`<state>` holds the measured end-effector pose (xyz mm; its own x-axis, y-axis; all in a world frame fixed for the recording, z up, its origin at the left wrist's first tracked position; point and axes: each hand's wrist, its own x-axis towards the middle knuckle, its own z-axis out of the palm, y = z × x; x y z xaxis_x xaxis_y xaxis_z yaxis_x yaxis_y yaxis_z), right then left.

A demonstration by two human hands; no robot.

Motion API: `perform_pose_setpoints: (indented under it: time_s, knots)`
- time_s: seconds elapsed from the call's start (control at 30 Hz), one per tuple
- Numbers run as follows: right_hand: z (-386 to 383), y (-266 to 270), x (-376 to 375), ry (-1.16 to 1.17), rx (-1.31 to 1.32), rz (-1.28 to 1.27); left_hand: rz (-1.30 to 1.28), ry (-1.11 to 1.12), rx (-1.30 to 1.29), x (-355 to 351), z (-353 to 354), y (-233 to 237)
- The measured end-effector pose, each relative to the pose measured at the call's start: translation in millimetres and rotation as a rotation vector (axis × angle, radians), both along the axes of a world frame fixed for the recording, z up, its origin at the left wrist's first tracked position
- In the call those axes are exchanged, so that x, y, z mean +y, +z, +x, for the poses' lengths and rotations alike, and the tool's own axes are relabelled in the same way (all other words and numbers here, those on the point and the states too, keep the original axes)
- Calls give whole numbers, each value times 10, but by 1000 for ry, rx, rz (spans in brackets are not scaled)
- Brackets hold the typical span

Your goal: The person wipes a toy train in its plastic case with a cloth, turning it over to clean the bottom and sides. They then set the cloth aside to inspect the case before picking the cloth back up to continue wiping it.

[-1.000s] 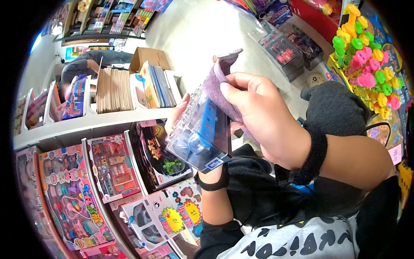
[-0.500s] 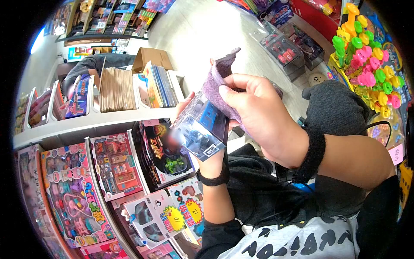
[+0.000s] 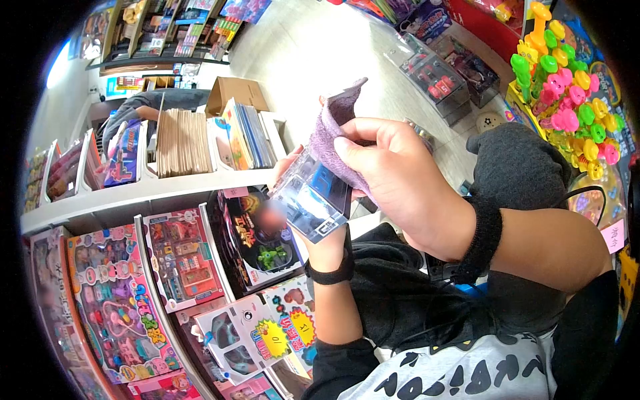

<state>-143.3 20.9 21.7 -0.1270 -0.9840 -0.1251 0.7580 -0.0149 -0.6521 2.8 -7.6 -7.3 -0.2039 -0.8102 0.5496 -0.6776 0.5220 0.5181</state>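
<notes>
Clear box [image 3: 293, 211] is occupying the centre of the view, tilted, with a blue item [image 3: 324, 179] showing through its wall and a small label [image 3: 329, 228] facing its 5 o'clock corner. Left hand [image 3: 327, 249] is supporting the box from beneath; its fingers [image 3: 287, 164] are curling round the 11 o'clock side, spread about as wide as the box, though the box is partly hiding them. Right hand [image 3: 393, 173], at 2 o'clock from the box, is pinching a purple cloth [image 3: 333, 145], thumb and forefinger closing on the fabric with no gap showing. The cloth is overlapping the box's 1 o'clock edge, its free corner pointing towards 12 o'clock. Black bands [image 3: 485, 230] are encircling both wrists. Surroundings: at 10 o'clock, a row of thin, card-like items [image 3: 183, 143] is standing on a white shelf [image 3: 120, 200], and a person in grey [image 3: 137, 107] is bending beyond it; at 8 o'clock, boxed toys [image 3: 123, 300] are filling racks; at 2 o'clock, bright plastic toys [image 3: 567, 120] are clustering.
</notes>
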Motion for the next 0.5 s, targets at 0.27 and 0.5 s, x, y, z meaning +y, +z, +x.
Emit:
perform_pose_setpoints:
  time_s: [0.27, 0.5]
  knots:
    - [22, -30, -19, -27, -16, -40, 98, -45, 93, -1, 35, -52]
    - [-6, -12, -8, -12, -3, -24, 102, 28, 44, -48, 34, -69]
